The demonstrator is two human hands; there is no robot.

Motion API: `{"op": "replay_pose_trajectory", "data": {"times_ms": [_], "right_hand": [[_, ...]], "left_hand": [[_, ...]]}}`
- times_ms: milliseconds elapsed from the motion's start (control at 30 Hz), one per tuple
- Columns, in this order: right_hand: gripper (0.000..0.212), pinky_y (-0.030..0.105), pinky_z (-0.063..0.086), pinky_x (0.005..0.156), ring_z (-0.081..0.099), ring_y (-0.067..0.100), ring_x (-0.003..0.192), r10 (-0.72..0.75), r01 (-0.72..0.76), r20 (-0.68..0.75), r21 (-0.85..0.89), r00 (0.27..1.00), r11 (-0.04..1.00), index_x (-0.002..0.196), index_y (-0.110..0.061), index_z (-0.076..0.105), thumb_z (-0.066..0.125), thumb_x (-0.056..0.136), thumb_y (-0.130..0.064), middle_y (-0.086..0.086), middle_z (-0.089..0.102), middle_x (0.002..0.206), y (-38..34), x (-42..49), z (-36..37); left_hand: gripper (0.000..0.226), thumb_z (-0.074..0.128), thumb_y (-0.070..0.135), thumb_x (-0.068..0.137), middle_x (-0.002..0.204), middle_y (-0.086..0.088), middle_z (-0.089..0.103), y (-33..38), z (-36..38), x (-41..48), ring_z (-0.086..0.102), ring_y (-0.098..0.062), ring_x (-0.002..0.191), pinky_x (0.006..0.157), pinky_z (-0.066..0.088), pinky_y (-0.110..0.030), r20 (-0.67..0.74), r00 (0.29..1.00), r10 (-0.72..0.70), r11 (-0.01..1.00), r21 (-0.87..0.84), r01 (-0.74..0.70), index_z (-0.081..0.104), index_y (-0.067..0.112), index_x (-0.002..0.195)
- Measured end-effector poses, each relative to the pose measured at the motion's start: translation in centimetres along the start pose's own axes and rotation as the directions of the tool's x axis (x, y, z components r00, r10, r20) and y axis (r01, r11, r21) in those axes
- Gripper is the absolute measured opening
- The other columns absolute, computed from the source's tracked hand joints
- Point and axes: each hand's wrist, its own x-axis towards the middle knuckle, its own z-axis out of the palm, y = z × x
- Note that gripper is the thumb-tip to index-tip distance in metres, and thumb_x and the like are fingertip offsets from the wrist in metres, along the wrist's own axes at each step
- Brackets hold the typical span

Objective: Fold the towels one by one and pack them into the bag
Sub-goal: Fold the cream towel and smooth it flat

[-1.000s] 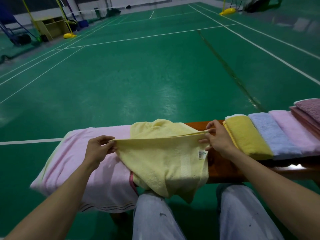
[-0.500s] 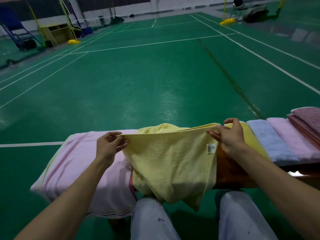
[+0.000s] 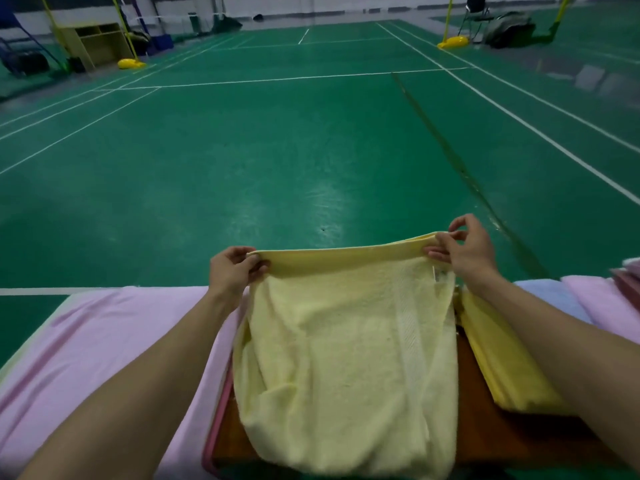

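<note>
Now the left hand [image 3: 235, 271] and right hand [image 3: 467, 252] each pinch a top corner of the pale yellow towel [image 3: 346, 358], which drapes over the brown counter [image 3: 485, 434] (its small white label [image 3: 439, 273], by the right hand, is too blurred to read).

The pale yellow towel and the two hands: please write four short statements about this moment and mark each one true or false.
1. The left hand and the right hand each pinch the top edge of the pale yellow towel. True.
2. The pale yellow towel lies neatly folded on the bench. False: it is held up by its top edge and hangs down.
3. A small label sits on the towel near the right hand. True.
4. The folded towels lie to the left of the held towel. False: the folded yellow towel and the light blue towel lie to its right, and a spread pink cloth is on its left.
</note>
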Motion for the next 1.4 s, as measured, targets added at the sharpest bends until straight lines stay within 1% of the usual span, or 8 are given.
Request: {"op": "replay_pose_trajectory", "data": {"times_ms": [200, 300, 367, 767, 900, 1033, 1233, 1400], "right_hand": [[0.017, 0.02, 0.057, 0.055, 0.071, 0.013, 0.057, -0.035, 0.038, -0.093, 0.031, 0.995, 0.999, 0.091, -0.017, 0.047, 0.056, 0.098, -0.005, 0.014, 0.057, 0.101, 0.9, 6.8, 2.1], [0.012, 0.02, 0.057, 0.06, 0.07, 0.013, 0.06, -0.037, 0.052, -0.141, 0.108, 0.989, 0.993, 0.103, -0.012, 0.048, 0.057, 0.097, -0.005, 0.007, 0.056, 0.102, 0.8, 8.7, 3.0], [0.011, 0.021, 0.058, 0.062, 0.07, 0.013, 0.062, -0.042, 0.068, -0.157, 0.163, 0.987, 0.984, 0.1, -0.014, 0.05, 0.057, 0.097, -0.006, 0.007, 0.057, 0.103, 0.4, 9.3, 3.5], [0.009, 0.021, 0.058, 0.064, 0.072, 0.016, 0.063, -0.064, 0.087, -0.11, 0.222, 0.992, 0.971, 0.103, -0.008, 0.055, 0.057, 0.097, -0.003, 0.007, 0.056, 0.103, -0.4, 7.3, 3.5], [0.016, 0.021, 0.058, 0.062, 0.071, 0.017, 0.061, -0.037, 0.048, -0.058, 0.188, 0.998, 0.981, 0.111, -0.005, 0.056, 0.058, 0.096, -0.004, 0.01, 0.058, 0.106, 1.0, 4.1, 2.9], [0.019, 0.022, 0.059, 0.066, 0.073, 0.02, 0.07, -0.032, 0.028, 0.026, 0.146, 0.999, 0.989, 0.116, -0.005, 0.056, 0.054, 0.097, -0.005, 0.011, 0.059, 0.11, 1.6, 0.5, 1.5], [0.014, 0.024, 0.06, 0.064, 0.073, 0.018, 0.072, -0.083, 0.079, 0.04, 0.093, 0.996, 0.993, 0.112, -0.005, 0.056, 0.05, 0.099, -0.006, 0.012, 0.061, 0.105, 1.1, -4.6, -0.8], [0.009, 0.028, 0.061, 0.063, 0.072, 0.021, 0.071, -0.113, 0.112, 0.007, 0.075, 0.994, 0.991, 0.103, -0.012, 0.057, 0.049, 0.101, -0.008, 0.011, 0.063, 0.101, 0.4, -8.5, -2.4]], "left_hand": [[0.017, 0.056, -0.01, 0.09, 0.079, -0.009, 0.061, -1.1, 3.3, 6.0, 0.066, -0.014, 0.062, 0.063, 0.058, -0.022, 0.0, 0.998, 0.058, 0.998, -0.01, -0.058, 0.06, 0.005, 0.082], [0.018, 0.056, -0.01, 0.09, 0.082, -0.01, 0.061, -0.6, 4.2, 7.9, 0.064, -0.02, 0.075, 0.068, 0.059, -0.023, 0.009, 0.997, 0.079, 0.995, -0.061, -0.078, 0.059, 0.005, 0.082], [0.018, 0.056, -0.01, 0.09, 0.082, -0.01, 0.061, -0.4, 4.4, 8.6, 0.064, -0.021, 0.077, 0.069, 0.059, -0.023, 0.016, 0.996, 0.084, 0.992, -0.099, -0.082, 0.059, 0.005, 0.082], [0.016, 0.057, -0.011, 0.089, 0.087, -0.014, 0.064, -0.2, 1.9, 6.9, 0.066, -0.023, 0.079, 0.068, 0.058, -0.023, 0.019, 0.997, 0.074, 0.993, -0.093, -0.072, 0.061, 0.003, 0.084], [0.013, 0.059, -0.01, 0.088, 0.09, -0.016, 0.065, -0.5, 0.0, 4.4, 0.068, -0.023, 0.079, 0.068, 0.059, -0.022, 0.027, 0.998, 0.057, 0.998, -0.017, -0.056, 0.062, 0.003, 0.088], [0.013, 0.063, -0.008, 0.085, 0.091, -0.017, 0.068, 0.0, -2.3, 2.1, 0.071, -0.02, 0.076, 0.069, 0.058, -0.022, 0.043, 0.997, 0.061, 0.996, 0.061, -0.063, 0.064, 0.004, 0.091], [0.017, 0.072, -0.003, 0.079, 0.084, -0.008, 0.068, 1.5, -4.4, -2.4, 0.063, -0.017, 0.076, 0.071, 0.052, -0.025, 0.041, 0.989, 0.139, 0.941, 0.307, -0.145, 0.067, 0.009, 0.091], [0.019, 0.074, -0.004, 0.077, 0.081, -0.009, 0.067, 2.7, -5.6, -6.7, 0.062, -0.014, 0.074, 0.065, 0.051, -0.011, 0.068, 0.975, 0.211, 0.929, 0.296, -0.222, 0.067, 0.012, 0.083]]}}
